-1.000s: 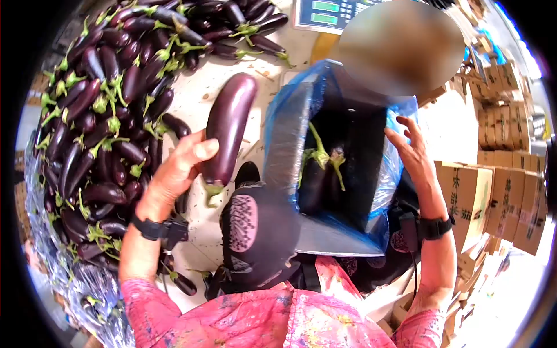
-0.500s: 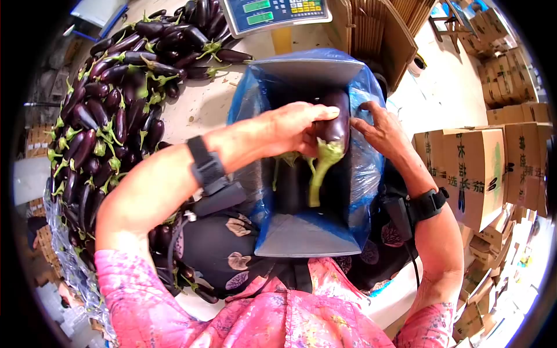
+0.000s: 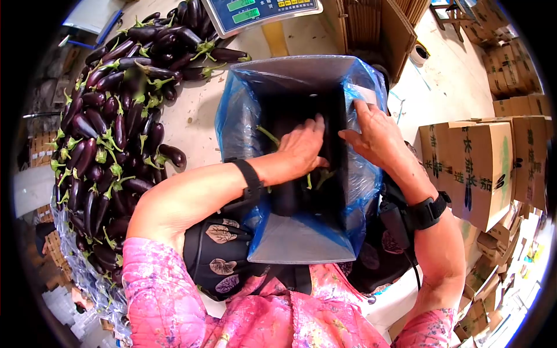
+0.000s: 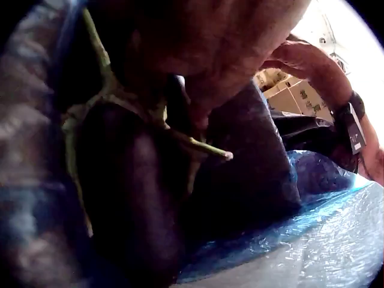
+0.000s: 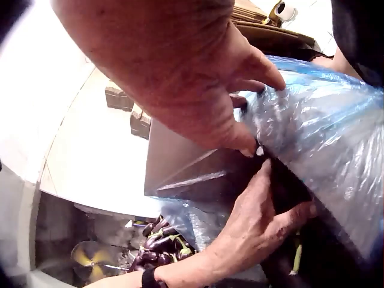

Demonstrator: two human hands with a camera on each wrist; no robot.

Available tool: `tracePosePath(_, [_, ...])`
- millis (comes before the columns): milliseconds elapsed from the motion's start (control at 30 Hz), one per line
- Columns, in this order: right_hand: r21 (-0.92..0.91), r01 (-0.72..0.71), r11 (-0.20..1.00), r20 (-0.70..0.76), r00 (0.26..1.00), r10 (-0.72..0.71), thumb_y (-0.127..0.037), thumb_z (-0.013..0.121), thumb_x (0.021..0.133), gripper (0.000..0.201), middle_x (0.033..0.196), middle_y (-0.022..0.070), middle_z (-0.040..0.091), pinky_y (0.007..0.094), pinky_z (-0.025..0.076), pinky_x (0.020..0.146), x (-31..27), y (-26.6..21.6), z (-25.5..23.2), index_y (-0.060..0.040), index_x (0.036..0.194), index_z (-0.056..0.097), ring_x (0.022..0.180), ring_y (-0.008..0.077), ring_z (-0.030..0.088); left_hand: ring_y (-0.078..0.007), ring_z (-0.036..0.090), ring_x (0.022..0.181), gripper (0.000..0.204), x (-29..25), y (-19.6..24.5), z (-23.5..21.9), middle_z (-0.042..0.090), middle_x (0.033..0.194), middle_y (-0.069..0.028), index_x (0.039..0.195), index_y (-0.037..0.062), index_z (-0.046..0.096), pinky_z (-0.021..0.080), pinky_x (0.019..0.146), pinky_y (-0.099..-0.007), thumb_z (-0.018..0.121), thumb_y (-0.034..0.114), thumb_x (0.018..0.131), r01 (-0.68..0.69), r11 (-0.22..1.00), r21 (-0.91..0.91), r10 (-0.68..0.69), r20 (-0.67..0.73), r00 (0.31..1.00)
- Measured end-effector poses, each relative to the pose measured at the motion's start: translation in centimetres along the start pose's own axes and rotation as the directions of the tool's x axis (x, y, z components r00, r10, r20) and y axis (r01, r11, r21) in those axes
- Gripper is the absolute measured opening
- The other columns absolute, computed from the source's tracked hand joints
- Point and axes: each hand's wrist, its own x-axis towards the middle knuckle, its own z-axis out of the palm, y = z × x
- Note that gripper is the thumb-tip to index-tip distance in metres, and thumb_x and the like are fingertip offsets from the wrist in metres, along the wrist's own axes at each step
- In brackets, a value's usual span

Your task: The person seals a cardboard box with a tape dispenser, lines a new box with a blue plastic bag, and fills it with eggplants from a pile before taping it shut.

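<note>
My left hand [image 3: 299, 148] reaches down into an open box [image 3: 290, 66] lined with blue plastic film. Its fingers lie extended over the dark eggplants inside, the thumb near a green stem [image 3: 268, 135]. In the left wrist view, an eggplant [image 4: 144, 180] with a green cap lies just below that hand. On the box's right side wall rests my right hand [image 3: 377, 130], fingers spread over the blue film [image 5: 324, 132] and thumb toward the inside. The right wrist view shows my left hand [image 5: 252, 210] low against the dark interior. Shadow hides much of the contents.
A large heap of eggplants [image 3: 119, 116] covers the floor at left. A digital scale [image 3: 255, 14] stands beyond the box. Flattened cardboard [image 3: 371, 29] leans behind it, and printed cartons [image 3: 464, 168] stand at right. A roll of tape [image 3: 419, 54] sits near the cardboard.
My left hand carried an eggplant from beside the heap into the box and has let go of it inside. My right hand moved to the box's right side and stays there.
</note>
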Motion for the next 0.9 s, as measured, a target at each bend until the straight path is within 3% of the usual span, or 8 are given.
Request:
tracePosePath(100, [-0.030,-0.018,0.999,-0.016,1.000,0.018,-0.024,0.078,0.080,0.049,0.094,0.0290,0.063,0.0515,0.054,0.077,0.3,-0.6,0.1,0.0058,0.108,0.052,0.088,0.0474,0.066,-0.0402,0.055,0.108,0.103,0.5,-0.5,0.1,0.053,0.118,-0.0221,0.140,-0.0053,0.035,0.050,0.086,-0.0484,0.091,0.032,0.062,-0.148,0.980,0.132,0.165,-0.126,0.978])
tracePosePath(333, [-0.109,-0.079,0.991,0.030,0.996,0.083,-0.024,0.078,0.081,0.049,0.098,0.0296,0.063,0.0502,0.055,0.077,0.4,-2.5,-0.4,0.0069,0.109,0.052,0.092,0.0465,0.066,-0.0355,0.054,0.109,0.097,-0.2,-0.4,1.3,0.052,0.120,-0.0180,0.141,0.0030,0.043,0.049,0.083,-0.0485,0.091,0.033,0.062,-0.123,0.963,0.241,0.168,-0.173,0.971])
tracePosePath(467, [-0.172,-0.094,0.981,0.054,0.993,0.105,-0.020,0.076,0.082,0.041,0.099,0.0256,0.062,0.0494,0.054,0.075,0.6,-3.1,-1.2,0.0044,0.108,0.055,0.093,0.0448,0.065,-0.0428,0.058,0.110,0.080,1.0,-2.8,-1.5,0.055,0.121,-0.0228,0.138,0.0063,0.048,0.052,0.084,-0.0501,0.085,0.024,0.069,-0.187,0.982,-0.012,0.187,0.022,0.982])
tracePosePath(533, [-0.223,0.003,0.975,-0.135,0.990,-0.034,-0.018,0.074,0.083,0.034,0.096,0.0218,0.061,0.0496,0.054,0.074,0.2,-4.0,-1.5,0.0019,0.105,0.057,0.091,0.0432,0.065,-0.0431,0.058,0.112,0.059,1.1,-4.0,-4.1,0.059,0.117,-0.0206,0.121,0.0034,0.062,0.052,0.084,-0.0499,0.083,0.023,0.070,-0.167,0.964,-0.208,0.211,0.213,0.954])
tracePosePath(567, [-0.253,0.047,0.966,-0.223,0.969,-0.106,-0.017,0.073,0.083,0.031,0.094,0.0199,0.061,0.0497,0.053,0.073,-0.1,-4.5,-1.5,0.0007,0.103,0.057,0.090,0.0424,0.065,-0.0401,0.060,0.105,0.039,0.4,-4.0,-4.9,0.064,0.104,-0.0163,0.100,0.0035,0.071,0.052,0.084,-0.0487,0.083,0.023,0.068,-0.200,0.971,-0.134,0.229,0.258,0.939])
tracePosePath(700, [-0.083,0.086,0.993,0.040,0.996,-0.083,-0.014,0.071,0.083,0.021,0.091,0.0177,0.061,0.0487,0.053,0.072,-0.6,-6.1,-0.1,-0.0036,0.096,0.058,0.089,0.0388,0.066,-0.0295,0.059,0.089,0.023,-3.0,-4.5,-0.1,0.065,0.082,-0.0056,0.090,0.0122,0.074,0.050,0.078,-0.0407,0.077,0.027,0.072,-0.514,0.820,0.251,0.531,0.002,0.848])
tracePosePath(800, [-0.150,0.148,0.977,0.248,0.963,-0.108,-0.017,0.070,0.084,0.019,0.095,0.0182,0.065,0.0468,0.055,0.073,-0.6,-5.5,2.5,-0.0047,0.096,0.063,0.087,0.0391,0.067,-0.0325,0.064,0.089,0.015,-1.3,-3.0,5.5,0.068,0.088,-0.0118,0.080,0.0118,0.072,0.051,0.074,-0.0433,0.064,0.024,0.083,-0.512,0.728,0.456,0.480,0.196,0.855])
tracePosePath(900, [-0.282,0.238,0.929,0.387,0.915,-0.117,-0.018,0.066,0.085,0.015,0.093,0.0176,0.069,0.0467,0.056,0.075,-0.4,-5.9,3.0,-0.0061,0.094,0.068,0.086,0.0383,0.068,-0.0335,0.067,0.094,0.013,-0.3,-1.7,1.6,0.071,0.094,-0.0155,0.086,0.0085,0.071,0.052,0.078,-0.0434,0.065,0.018,0.081,-0.103,0.992,-0.079,0.120,0.264,0.957])
